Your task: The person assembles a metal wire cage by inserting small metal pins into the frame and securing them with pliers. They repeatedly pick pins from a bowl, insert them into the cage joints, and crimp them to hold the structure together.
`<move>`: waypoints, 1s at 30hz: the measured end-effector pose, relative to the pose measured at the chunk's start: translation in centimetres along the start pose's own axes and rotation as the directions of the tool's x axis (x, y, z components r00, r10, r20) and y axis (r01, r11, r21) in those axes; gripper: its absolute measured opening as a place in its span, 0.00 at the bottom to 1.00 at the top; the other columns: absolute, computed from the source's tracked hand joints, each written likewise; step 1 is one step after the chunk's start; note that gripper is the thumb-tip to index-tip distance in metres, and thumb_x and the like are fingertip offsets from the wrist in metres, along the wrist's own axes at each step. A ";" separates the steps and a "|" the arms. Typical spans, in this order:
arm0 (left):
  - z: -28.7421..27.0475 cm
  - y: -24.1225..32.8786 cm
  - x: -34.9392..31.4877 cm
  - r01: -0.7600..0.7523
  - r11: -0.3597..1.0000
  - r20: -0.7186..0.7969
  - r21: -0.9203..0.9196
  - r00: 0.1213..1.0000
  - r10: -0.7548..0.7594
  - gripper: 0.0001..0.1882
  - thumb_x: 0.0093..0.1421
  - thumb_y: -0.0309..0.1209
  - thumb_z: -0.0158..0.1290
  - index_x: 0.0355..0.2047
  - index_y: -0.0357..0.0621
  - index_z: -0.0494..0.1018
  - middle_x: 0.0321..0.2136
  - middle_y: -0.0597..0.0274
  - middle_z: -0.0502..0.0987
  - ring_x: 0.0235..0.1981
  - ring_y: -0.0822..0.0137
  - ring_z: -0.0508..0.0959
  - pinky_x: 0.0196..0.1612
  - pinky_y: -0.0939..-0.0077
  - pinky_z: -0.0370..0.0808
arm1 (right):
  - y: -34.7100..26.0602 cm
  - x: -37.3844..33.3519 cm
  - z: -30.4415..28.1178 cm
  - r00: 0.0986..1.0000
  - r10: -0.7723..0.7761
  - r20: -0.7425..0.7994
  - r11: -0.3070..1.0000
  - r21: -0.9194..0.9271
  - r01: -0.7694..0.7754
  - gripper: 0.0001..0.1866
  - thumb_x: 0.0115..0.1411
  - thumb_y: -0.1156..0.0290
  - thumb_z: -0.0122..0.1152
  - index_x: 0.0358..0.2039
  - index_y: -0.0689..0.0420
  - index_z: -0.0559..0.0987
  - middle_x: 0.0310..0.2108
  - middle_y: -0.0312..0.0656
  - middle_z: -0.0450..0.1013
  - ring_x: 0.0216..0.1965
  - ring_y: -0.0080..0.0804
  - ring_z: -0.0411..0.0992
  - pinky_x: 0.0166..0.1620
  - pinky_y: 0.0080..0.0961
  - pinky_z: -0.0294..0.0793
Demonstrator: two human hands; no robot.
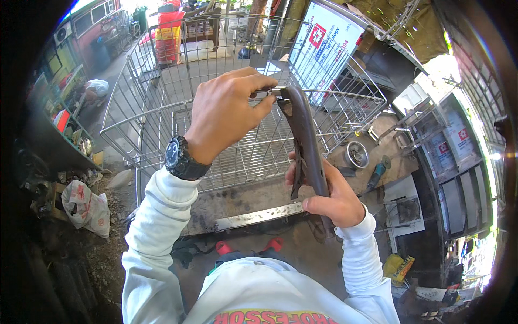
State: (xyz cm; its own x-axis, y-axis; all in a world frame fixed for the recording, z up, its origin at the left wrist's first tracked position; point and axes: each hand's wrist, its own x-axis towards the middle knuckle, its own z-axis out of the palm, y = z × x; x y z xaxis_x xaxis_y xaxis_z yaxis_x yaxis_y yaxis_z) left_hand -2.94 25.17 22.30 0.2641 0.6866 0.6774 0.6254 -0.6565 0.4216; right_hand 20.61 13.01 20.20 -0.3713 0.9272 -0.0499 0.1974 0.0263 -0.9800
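Left hand (229,110) pinching shiny metal tip (277,92), right hand (341,197) gripping curved brown piece (308,127), wire-grid basket (243,167)

Around the middle of the frame there are two hands, one left hand (229,108) and one right hand (339,198), along with one black wristwatch (183,157), one dark curved piece (308,137), one small shiny metal piece (277,91) and one large wire basket (151,115). Right of centre I count one round metal bowl (349,148) and one angle grinder (379,171), while the lower right has one yellow packet (398,267). The lower centre shows one pale metal strip (259,216) and two red shoes (223,247), and the lower left one white sack (86,208).
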 end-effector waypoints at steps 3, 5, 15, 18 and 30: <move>-0.1 -0.1 0.0 -0.004 1.000 0.008 -0.006 1.000 0.004 0.14 0.60 0.39 0.64 0.45 0.55 0.87 0.39 0.64 0.86 0.35 0.62 0.84 0.42 0.70 0.79 | -0.4 0.2 0.6 1.000 0.000 -0.018 1.000 -0.004 0.000 0.47 0.44 0.73 0.62 0.68 0.65 0.65 0.48 0.43 0.73 0.52 0.34 0.73 0.60 0.32 0.70; -0.1 -0.2 0.0 0.001 1.000 -0.004 -0.022 1.000 -0.001 0.14 0.60 0.38 0.64 0.45 0.56 0.87 0.39 0.64 0.86 0.35 0.62 0.84 0.42 0.70 0.79 | -0.7 0.4 0.7 0.999 0.036 -0.020 0.999 -0.011 -0.036 0.46 0.44 0.73 0.61 0.68 0.66 0.65 0.47 0.42 0.73 0.51 0.33 0.73 0.58 0.31 0.70; 0.5 -0.2 0.2 0.044 0.998 -0.045 -0.051 0.998 -0.046 0.15 0.57 0.41 0.63 0.41 0.50 0.87 0.35 0.61 0.86 0.32 0.57 0.85 0.37 0.62 0.78 | -0.3 0.8 1.2 0.999 0.029 -0.039 0.999 0.022 -0.028 0.49 0.44 0.71 0.62 0.71 0.65 0.63 0.48 0.42 0.73 0.51 0.34 0.72 0.59 0.32 0.69; 0.7 -0.1 0.2 0.054 0.998 -0.062 -0.037 0.996 -0.056 0.14 0.57 0.41 0.64 0.42 0.54 0.87 0.34 0.63 0.86 0.31 0.60 0.84 0.38 0.65 0.78 | -0.1 1.1 1.0 0.999 0.006 -0.041 1.000 0.000 -0.006 0.49 0.45 0.70 0.63 0.71 0.65 0.62 0.48 0.42 0.72 0.51 0.34 0.72 0.61 0.33 0.68; 0.3 -0.1 0.3 0.103 0.995 -0.021 0.008 0.994 -0.103 0.14 0.57 0.39 0.64 0.43 0.55 0.87 0.34 0.60 0.84 0.36 0.59 0.83 0.43 0.65 0.78 | 0.6 1.9 1.1 0.999 0.010 -0.047 0.999 0.049 -0.007 0.45 0.42 0.72 0.63 0.66 0.63 0.67 0.46 0.41 0.72 0.47 0.32 0.71 0.57 0.30 0.69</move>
State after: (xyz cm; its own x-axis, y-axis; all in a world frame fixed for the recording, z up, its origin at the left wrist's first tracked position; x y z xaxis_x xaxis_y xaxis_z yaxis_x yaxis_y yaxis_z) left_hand -2.69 25.52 22.25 0.1832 0.7438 0.6428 0.6549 -0.5800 0.4845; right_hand 19.01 14.35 19.25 -0.3261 0.9440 -0.0501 0.1550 0.0011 -0.9879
